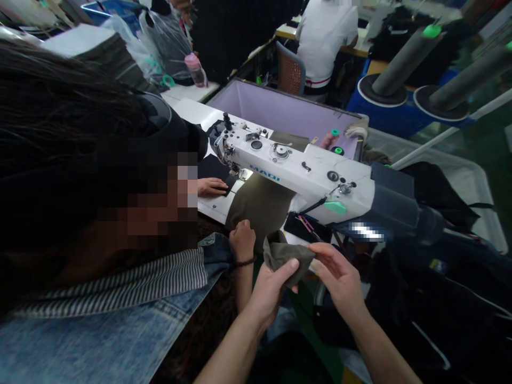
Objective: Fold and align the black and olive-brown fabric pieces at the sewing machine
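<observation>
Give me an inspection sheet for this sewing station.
Surface: white sewing table, olive cloth spread under the machine.
Job's things: small olive fabric piece, pinched between both hands.
Clutter: pink bottle, plastic bags, green-topped spools.
Hands: left hand and right hand both grip the fabric piece.
Cables: nothing seen clearly.
Surroundings: white sewing machine; a co-worker in a denim jacket close by, their hands at the needle and cloth; another person seated behind.
</observation>
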Demonstrator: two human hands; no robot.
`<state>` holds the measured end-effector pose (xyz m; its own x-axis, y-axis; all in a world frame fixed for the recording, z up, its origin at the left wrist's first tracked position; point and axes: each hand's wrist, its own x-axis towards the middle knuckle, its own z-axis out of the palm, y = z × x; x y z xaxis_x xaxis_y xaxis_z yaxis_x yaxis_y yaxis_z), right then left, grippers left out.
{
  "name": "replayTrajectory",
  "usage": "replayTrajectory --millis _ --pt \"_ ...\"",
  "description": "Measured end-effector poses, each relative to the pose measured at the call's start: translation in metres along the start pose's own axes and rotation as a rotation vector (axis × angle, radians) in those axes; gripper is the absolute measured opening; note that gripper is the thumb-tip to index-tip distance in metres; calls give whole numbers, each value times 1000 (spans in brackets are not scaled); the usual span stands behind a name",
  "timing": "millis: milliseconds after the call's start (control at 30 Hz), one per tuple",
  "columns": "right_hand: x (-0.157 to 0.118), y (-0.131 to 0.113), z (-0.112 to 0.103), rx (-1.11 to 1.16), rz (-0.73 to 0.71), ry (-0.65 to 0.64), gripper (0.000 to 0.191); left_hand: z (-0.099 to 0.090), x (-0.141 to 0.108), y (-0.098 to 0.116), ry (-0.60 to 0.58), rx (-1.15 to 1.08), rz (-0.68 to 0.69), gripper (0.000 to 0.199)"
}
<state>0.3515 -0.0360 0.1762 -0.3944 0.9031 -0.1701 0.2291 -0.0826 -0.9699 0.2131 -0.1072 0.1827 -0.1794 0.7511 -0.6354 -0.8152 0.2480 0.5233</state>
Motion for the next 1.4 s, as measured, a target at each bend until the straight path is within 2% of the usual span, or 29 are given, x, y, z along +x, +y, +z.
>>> replayTrajectory --millis 100,167,300,467,533,633,733,867,933,1033,1200,1267,1400 --pt "3 1 -6 -89 -77 32 14 1 1 1 80 20 -34 57" --pt "3 3 -9 -131 -82 47 13 1 3 3 180 83 8 59" --pt "1 5 -15 -186 -1 14 18 -3 10 8 335 132 154 54" --pt "-4 -2 -16 -48 82 -63 27 -8 13 5 424 181 116 53" --pt "-6 -2 -17 33 160 -80 28 -10 14 3 410 272 171 52" --pt "-9 2 -21 127 280 -78 27 -13 14 5 357 413 340 45" --pt "-13 8 -25 155 307 -42 26 -14 12 13 264 504 453 32" --pt "-15 7 -26 158 304 -15 26 -16 8 20 94 484 451 18" --pt "-15 3 -24 144 304 -32 27 -17 8 19 61 425 412 18" --pt "-14 -4 -20 74 321 -75 31 -16 9 13 138 381 377 20" --pt "-14 -6 -17 -55 283 -90 28 -15 9 7 291 443 425 22" --pt "-14 -5 -18 -89 255 -94 26 -15 9 7 289 424 413 23" --pt "-13 -3 -19 -95 241 -83 27 -20 14 7 188 352 358 26"
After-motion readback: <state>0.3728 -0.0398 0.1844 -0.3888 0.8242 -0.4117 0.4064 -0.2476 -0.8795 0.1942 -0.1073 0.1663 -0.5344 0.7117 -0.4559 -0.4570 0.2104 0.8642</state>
